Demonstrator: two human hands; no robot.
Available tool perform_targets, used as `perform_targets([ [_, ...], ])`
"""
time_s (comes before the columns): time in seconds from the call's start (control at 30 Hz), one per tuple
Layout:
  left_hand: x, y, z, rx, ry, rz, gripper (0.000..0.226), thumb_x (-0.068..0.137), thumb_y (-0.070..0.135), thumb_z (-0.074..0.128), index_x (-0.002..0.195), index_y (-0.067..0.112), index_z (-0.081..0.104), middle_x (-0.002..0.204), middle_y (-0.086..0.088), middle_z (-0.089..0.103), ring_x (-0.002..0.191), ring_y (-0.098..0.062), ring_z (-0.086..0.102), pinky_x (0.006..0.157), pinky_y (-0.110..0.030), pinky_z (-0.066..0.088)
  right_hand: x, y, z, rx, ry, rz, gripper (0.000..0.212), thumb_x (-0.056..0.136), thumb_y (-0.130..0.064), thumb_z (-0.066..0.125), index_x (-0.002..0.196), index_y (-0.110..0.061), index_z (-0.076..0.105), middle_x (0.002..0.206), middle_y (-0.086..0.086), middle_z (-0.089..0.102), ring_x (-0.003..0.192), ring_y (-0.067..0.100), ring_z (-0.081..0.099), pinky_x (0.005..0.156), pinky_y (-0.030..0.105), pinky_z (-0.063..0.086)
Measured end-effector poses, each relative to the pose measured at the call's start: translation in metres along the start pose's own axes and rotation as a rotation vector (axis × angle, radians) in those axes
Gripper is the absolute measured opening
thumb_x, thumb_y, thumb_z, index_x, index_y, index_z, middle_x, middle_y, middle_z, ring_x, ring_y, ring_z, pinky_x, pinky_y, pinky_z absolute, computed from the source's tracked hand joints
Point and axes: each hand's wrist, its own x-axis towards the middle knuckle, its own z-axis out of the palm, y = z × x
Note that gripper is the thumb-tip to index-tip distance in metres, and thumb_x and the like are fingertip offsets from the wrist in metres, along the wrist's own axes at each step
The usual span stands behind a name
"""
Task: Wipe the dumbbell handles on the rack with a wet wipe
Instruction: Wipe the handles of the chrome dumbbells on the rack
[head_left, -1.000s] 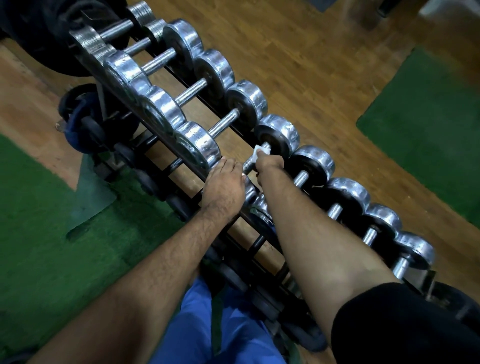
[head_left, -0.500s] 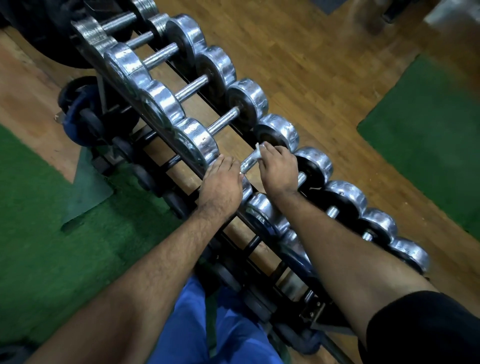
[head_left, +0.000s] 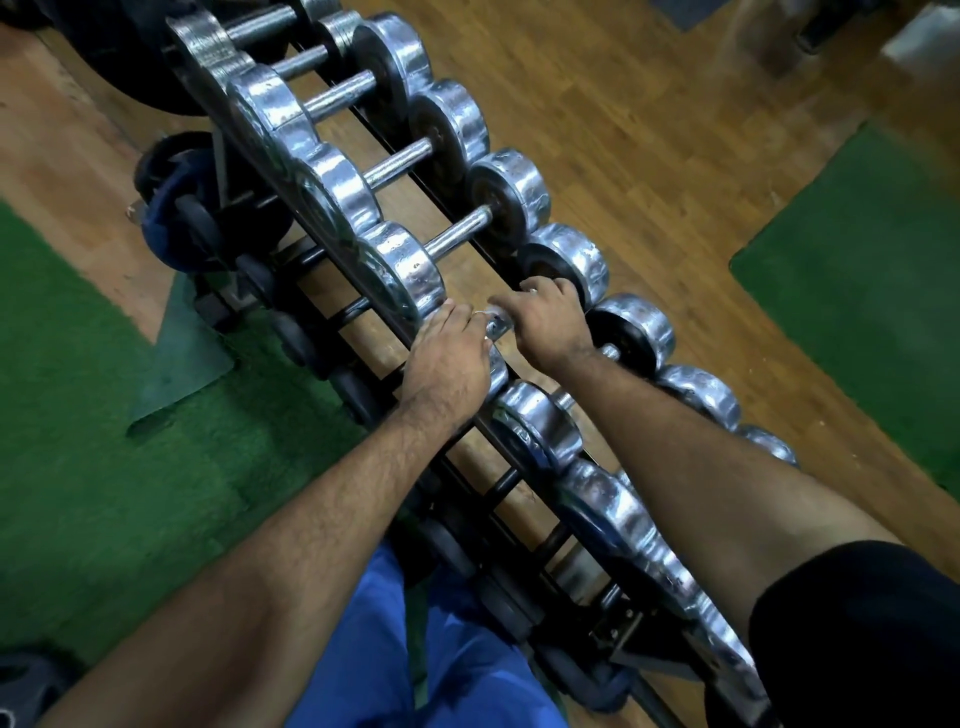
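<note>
Right hand (head_left: 550, 322) curled around chrome dumbbell handle (head_left: 496, 323) on black steel rack (head_left: 462, 236), white wet wipe barely visible underneath. Left hand (head_left: 449, 358) flat, clasping nothing, bracing near chrome weight head (head_left: 408, 270). Risk: wipe bunching, skipping knurled metal; knuckles pinched between neighbouring heads.

You are standing in a gym. A long rack (head_left: 332, 171) holds a row of chrome dumbbells (head_left: 415, 156), black weight plates (head_left: 208, 218) sit beneath it, and green mats (head_left: 857, 249) cover the wooden floor (head_left: 649, 130).
</note>
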Motion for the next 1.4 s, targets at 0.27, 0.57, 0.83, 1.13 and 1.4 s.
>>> perform_targets([
  [0.27, -0.001, 0.001, -0.003, -0.024, 0.008, -0.005, 0.043, 0.100, 0.025, 0.044, 0.141, 0.010, 0.046, 0.148, -0.008, 0.044, 0.144, -0.024, 0.030, 0.121, -0.039, 0.022, 0.018, 0.011, -0.007, -0.011, -0.143, -0.182, 0.032, 0.094, -0.033, 0.044, 0.119, -0.035, 0.065, 0.112, -0.008, 0.069, 0.116, 0.018, 0.053, 0.105, 0.045, 0.028],
  [0.57, -0.001, 0.011, -0.004, 0.090, 0.005, -0.056, 0.049, 0.100, 0.025, 0.042, 0.146, 0.009, 0.037, 0.155, -0.008, 0.036, 0.147, -0.024, 0.024, 0.121, -0.037, 0.019, 0.011, 0.010, 0.000, -0.165, -0.042, -0.174, 0.029, 0.093, -0.032, 0.045, 0.106, -0.032, 0.070, 0.104, -0.011, 0.071, 0.113, 0.022, 0.053, 0.109, 0.046, 0.025],
  [0.83, -0.012, 0.025, 0.001, 0.159, 0.019, -0.096, 0.055, 0.098, 0.023, 0.045, 0.150, 0.009, 0.032, 0.160, -0.010, 0.025, 0.150, -0.022, 0.017, 0.123, -0.037, 0.014, -0.011, 0.013, 0.007, -0.274, -0.007, -0.157, 0.049, 0.096, -0.027, 0.047, 0.145, -0.022, 0.046, 0.145, -0.002, 0.053, 0.141, 0.031, 0.036, 0.115, 0.051, 0.021],
  [1.13, -0.020, 0.039, 0.004, 0.196, 0.042, 0.011, 0.058, 0.089, 0.010, 0.050, 0.145, 0.005, 0.039, 0.152, -0.011, 0.040, 0.146, -0.026, 0.026, 0.122, -0.038, 0.019, -0.020, 0.022, 0.004, 0.060, 0.123, -0.064, 0.037, 0.085, -0.011, 0.052, 0.116, -0.022, 0.069, 0.118, -0.003, 0.070, 0.117, 0.026, 0.056, 0.092, 0.040, 0.040],
  [1.4, -0.046, 0.073, 0.013, -0.023, 0.053, 0.071, 0.023, 0.086, 0.011, 0.054, 0.108, 0.006, 0.062, 0.113, -0.009, 0.062, 0.112, -0.027, 0.055, 0.099, -0.040, 0.045, -0.096, 0.041, 0.002, 0.634, 0.174, 0.290, 0.026, 0.091, -0.016, 0.055, 0.116, -0.020, 0.059, 0.107, 0.002, 0.070, 0.098, 0.023, 0.062, 0.080, 0.037, 0.051],
])
